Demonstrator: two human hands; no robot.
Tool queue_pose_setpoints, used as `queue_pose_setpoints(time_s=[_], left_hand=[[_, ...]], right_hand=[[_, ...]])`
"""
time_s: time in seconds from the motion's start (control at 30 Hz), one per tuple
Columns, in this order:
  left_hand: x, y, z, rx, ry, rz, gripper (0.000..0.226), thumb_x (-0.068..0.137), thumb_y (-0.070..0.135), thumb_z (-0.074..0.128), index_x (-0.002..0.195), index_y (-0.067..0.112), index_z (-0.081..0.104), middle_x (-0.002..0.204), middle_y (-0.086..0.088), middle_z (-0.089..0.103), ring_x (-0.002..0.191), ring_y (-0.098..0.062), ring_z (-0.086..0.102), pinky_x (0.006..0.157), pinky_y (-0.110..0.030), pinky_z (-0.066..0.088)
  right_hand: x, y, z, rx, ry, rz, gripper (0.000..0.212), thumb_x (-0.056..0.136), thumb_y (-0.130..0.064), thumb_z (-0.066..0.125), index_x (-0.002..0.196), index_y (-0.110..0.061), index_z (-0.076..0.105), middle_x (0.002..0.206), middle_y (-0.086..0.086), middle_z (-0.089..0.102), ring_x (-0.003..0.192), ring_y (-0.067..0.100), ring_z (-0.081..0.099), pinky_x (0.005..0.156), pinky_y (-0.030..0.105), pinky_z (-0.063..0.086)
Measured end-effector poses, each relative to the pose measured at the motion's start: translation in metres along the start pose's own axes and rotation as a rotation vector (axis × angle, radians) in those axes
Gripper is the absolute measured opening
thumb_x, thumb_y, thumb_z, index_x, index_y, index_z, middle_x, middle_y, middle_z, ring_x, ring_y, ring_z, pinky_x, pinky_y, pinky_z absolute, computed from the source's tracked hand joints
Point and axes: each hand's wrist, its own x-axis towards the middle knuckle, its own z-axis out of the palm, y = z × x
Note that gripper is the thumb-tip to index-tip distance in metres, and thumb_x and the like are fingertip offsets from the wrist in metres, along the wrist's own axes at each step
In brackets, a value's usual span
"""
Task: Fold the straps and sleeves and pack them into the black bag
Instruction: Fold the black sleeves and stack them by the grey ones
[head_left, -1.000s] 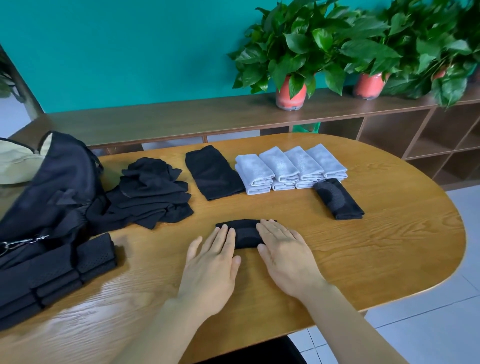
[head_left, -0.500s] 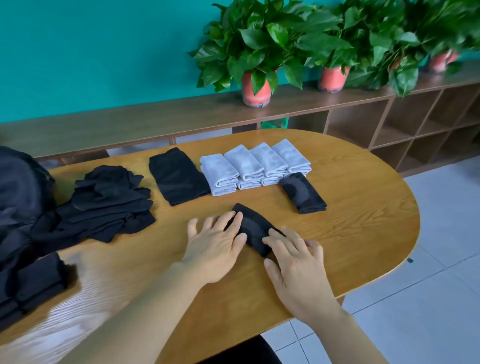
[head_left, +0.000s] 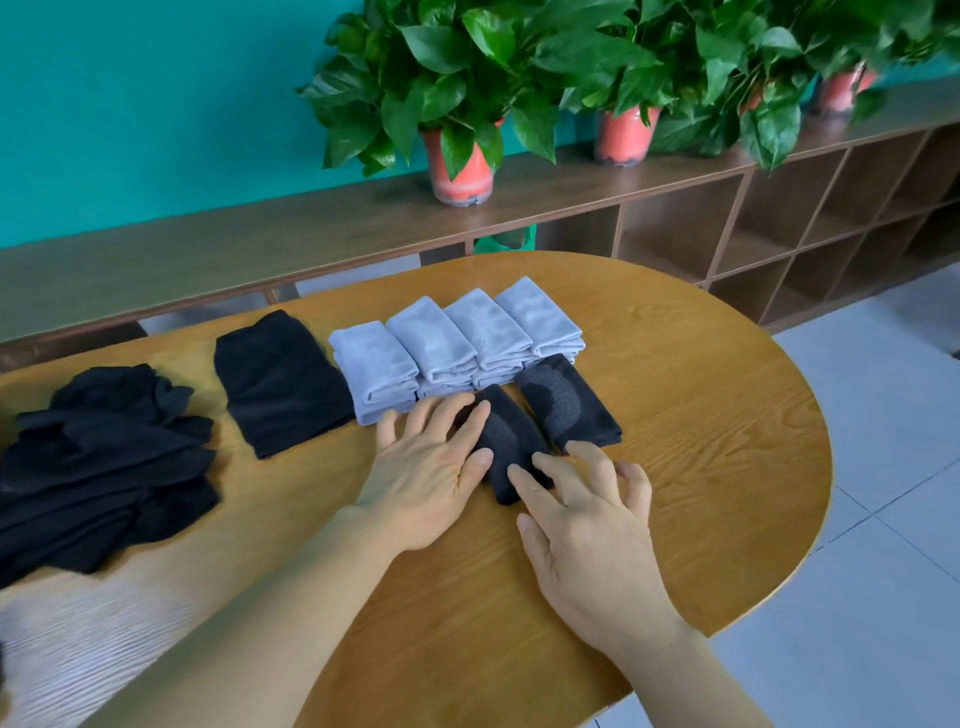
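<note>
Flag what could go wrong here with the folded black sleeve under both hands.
1. The folded black sleeve is only pressed flat by the left hand and right hand; it could spring open when released.
2. It lies close beside the neighbouring black sleeve and the grey folded sleeves; a nudge may skew them.

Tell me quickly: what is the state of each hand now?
Left hand: open, pressing the folded black sleeve.
Right hand: open, fingertips touching that sleeve.

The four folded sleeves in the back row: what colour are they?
The folded sleeves are light grey, head view.
</note>
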Motion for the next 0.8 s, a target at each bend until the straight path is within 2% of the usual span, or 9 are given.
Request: queue_pose_setpoints(time_s=[0.13,0.27,0.5,0.6,0.7,0.8], left_hand=[[0.01,-0.001,-0.001,0.046,0.058,0.028,0.078,0.087,0.055,-0.013,0.154,0.028,0.017,0.15,0.011,0.024,0.135,-0.014,0.019,0.105,-0.039,0.013],[0.016,-0.002,0.001,0.035,0.102,0.017,0.072,0.092,0.053,-0.005,0.152,0.027,0.026,0.15,0.012,0.033,0.135,-0.015,0.024,0.102,-0.039,0.019],[0.007,-0.001,0.0,-0.035,0.146,-0.021,0.067,0.096,0.046,-0.003,0.151,0.026,0.028,0.155,0.013,0.03,0.141,-0.006,0.016,0.105,-0.035,0.012],[-0.007,-0.005,-0.002,-0.041,0.143,-0.046,0.062,0.098,0.045,0.001,0.153,0.027,0.023,0.158,0.013,0.024,0.144,-0.007,0.013,0.109,-0.035,0.011],[-0.031,-0.016,-0.006,-0.034,0.177,-0.057,0.07,0.094,0.048,-0.006,0.152,0.026,0.025,0.158,0.011,0.025,0.144,-0.008,0.014,0.109,-0.036,0.009],[-0.059,-0.037,-0.005,-0.027,0.216,-0.112,0.063,0.097,0.045,0.005,0.147,0.025,0.037,0.153,0.01,0.036,0.141,-0.01,0.025,0.107,-0.039,0.017]], right_hand=[[0.007,0.006,0.007,0.03,0.023,-0.032,0.041,0.088,-0.032,0.044,0.12,-0.02,0.067,0.117,0.002,0.062,0.137,0.033,0.038,0.107,0.059,0.022],[0.011,0.006,0.01,0.027,-0.034,-0.004,0.045,0.089,-0.036,0.042,0.127,-0.022,0.062,0.125,0.004,0.059,0.136,0.036,0.04,0.109,0.065,0.02],[0.012,0.006,0.01,0.0,-0.143,0.033,0.049,0.093,-0.034,0.033,0.136,-0.025,0.054,0.135,0.003,0.054,0.136,0.033,0.04,0.104,0.063,0.03],[0.012,0.007,0.01,-0.021,-0.161,0.022,0.049,0.093,-0.033,0.032,0.136,-0.024,0.053,0.136,0.003,0.053,0.136,0.032,0.04,0.104,0.063,0.029],[0.013,0.005,0.01,-0.025,-0.137,-0.002,0.05,0.093,-0.033,0.033,0.138,-0.021,0.051,0.14,0.005,0.051,0.138,0.03,0.037,0.105,0.06,0.023],[0.018,-0.012,0.008,-0.003,-0.118,-0.06,0.051,0.093,-0.031,0.032,0.139,-0.017,0.051,0.143,0.006,0.049,0.139,0.028,0.036,0.105,0.06,0.025]])
